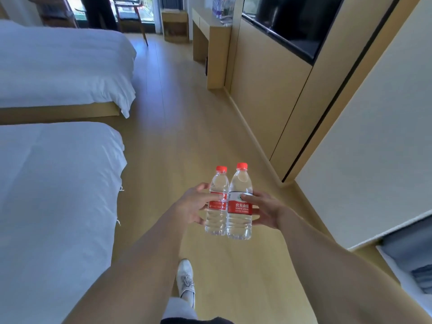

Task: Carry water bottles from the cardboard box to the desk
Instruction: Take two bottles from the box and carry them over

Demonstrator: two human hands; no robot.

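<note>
A person's left hand [195, 203] grips one red-capped water bottle [217, 202]; the right hand [264, 210] grips another [240, 202], upright, side by side, touching, above the wooden floor [187, 127].

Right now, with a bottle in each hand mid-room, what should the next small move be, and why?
Probably keep walking straight ahead along the wooden floor toward the desk. The left hand grips one bottle, the right hand grips the other bottle, both upright, and the desk, where more bottles already stand, is still far ahead on the right.
</note>
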